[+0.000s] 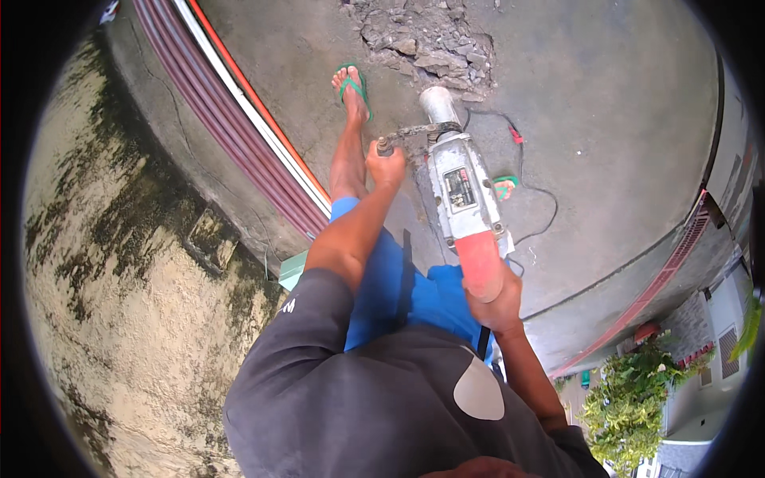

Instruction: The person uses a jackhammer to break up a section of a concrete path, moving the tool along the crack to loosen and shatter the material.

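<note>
I hold a dusty grey demolition hammer (pixel 460 185) with a red rear housing in front of my body, its front barrel pointing at a patch of broken concrete (pixel 430 48). My left hand (pixel 386 166) is closed around the side handle, which sticks out to the left near the barrel. At the back end, my right hand (pixel 498 304) grips the rear handle, partly hidden by the red housing. No chisel tip shows past the barrel. A dark power cord (pixel 550 209) loops over the ground to the right of the machine.
Several dark red pipes (pixel 215 111), a white one and an orange one run along the left, beside a stained rough wall (pixel 143 319). My feet in green flip-flops (pixel 351 89) stand on the concrete. A ledge edge and plants (pixel 629 398) lie at the lower right.
</note>
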`<action>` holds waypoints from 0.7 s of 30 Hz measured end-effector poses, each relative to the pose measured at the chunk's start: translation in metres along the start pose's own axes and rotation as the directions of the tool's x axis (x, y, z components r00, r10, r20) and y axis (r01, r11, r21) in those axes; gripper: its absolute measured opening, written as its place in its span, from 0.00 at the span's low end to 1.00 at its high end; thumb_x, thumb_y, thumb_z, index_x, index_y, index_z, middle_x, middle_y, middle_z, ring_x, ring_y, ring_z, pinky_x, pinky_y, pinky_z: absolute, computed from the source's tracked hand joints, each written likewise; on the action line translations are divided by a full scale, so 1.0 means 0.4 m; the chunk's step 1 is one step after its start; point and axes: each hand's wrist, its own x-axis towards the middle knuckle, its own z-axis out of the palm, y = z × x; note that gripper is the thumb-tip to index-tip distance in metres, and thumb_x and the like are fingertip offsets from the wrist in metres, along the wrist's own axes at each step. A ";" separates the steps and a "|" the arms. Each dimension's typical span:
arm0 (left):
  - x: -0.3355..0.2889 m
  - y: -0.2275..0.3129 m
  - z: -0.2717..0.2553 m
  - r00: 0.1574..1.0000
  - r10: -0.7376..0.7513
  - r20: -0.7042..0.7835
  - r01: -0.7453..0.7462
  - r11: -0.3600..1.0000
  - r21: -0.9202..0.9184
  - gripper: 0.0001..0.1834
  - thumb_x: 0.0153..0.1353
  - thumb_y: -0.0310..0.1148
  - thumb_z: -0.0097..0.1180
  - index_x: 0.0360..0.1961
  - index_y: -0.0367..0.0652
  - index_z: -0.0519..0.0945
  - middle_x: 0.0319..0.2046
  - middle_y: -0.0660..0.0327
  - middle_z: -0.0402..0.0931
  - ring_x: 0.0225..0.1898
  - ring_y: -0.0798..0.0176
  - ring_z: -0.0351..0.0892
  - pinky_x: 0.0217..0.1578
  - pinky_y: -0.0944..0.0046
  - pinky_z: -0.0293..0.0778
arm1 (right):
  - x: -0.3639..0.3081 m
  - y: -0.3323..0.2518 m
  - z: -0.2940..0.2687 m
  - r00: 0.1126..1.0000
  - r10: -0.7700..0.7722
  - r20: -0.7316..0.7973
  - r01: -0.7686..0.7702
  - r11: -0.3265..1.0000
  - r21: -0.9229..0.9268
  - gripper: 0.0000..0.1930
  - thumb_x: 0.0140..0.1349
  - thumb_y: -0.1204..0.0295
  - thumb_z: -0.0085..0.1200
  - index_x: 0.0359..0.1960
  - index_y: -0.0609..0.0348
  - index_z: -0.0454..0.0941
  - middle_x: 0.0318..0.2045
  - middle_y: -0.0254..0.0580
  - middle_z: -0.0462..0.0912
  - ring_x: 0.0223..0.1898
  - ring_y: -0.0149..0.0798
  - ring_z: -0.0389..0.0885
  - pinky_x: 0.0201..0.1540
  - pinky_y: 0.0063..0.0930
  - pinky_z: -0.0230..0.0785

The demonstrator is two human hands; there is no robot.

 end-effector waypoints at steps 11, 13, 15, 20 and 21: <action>-0.033 -0.113 0.069 0.839 0.173 0.516 -0.306 0.934 0.185 0.14 0.49 0.33 0.67 0.36 0.39 0.81 0.30 0.46 0.83 0.36 0.46 0.85 0.40 0.52 0.78 | -0.202 0.567 0.171 0.886 0.378 -0.268 -0.315 0.916 0.250 0.25 0.55 0.67 0.71 0.52 0.66 0.79 0.44 0.45 0.87 0.48 0.39 0.85 0.50 0.35 0.76; -0.008 -0.166 0.050 0.830 0.173 0.530 -0.315 0.930 0.189 0.14 0.49 0.33 0.67 0.37 0.39 0.82 0.31 0.49 0.83 0.36 0.53 0.85 0.42 0.54 0.78 | -0.242 0.661 0.256 0.896 0.431 -0.105 -0.387 0.874 0.293 0.24 0.56 0.64 0.72 0.50 0.66 0.82 0.44 0.44 0.87 0.46 0.38 0.85 0.50 0.34 0.76; 0.007 -0.209 0.033 0.788 0.207 0.580 -0.357 0.921 0.156 0.14 0.48 0.33 0.68 0.36 0.40 0.82 0.29 0.51 0.83 0.33 0.58 0.83 0.41 0.55 0.77 | -0.200 0.703 0.313 0.915 0.394 0.092 -0.399 0.842 0.364 0.25 0.56 0.62 0.73 0.50 0.65 0.81 0.44 0.44 0.87 0.46 0.39 0.85 0.50 0.34 0.76; 0.054 -0.165 0.014 0.781 0.117 0.613 -0.372 0.876 0.307 0.15 0.48 0.36 0.68 0.37 0.41 0.84 0.33 0.48 0.84 0.37 0.50 0.86 0.42 0.53 0.78 | -0.200 0.623 0.341 0.872 0.490 0.004 -0.450 0.797 0.404 0.21 0.55 0.65 0.74 0.44 0.65 0.81 0.38 0.43 0.85 0.40 0.37 0.84 0.46 0.34 0.76; 0.025 -0.118 0.042 0.756 0.127 0.642 -0.402 0.864 0.303 0.17 0.47 0.38 0.69 0.37 0.41 0.84 0.34 0.46 0.84 0.38 0.46 0.86 0.42 0.51 0.79 | -0.214 0.629 0.330 0.867 0.496 -0.058 -0.421 0.789 0.448 0.20 0.56 0.66 0.73 0.44 0.65 0.80 0.37 0.43 0.85 0.38 0.37 0.84 0.46 0.34 0.76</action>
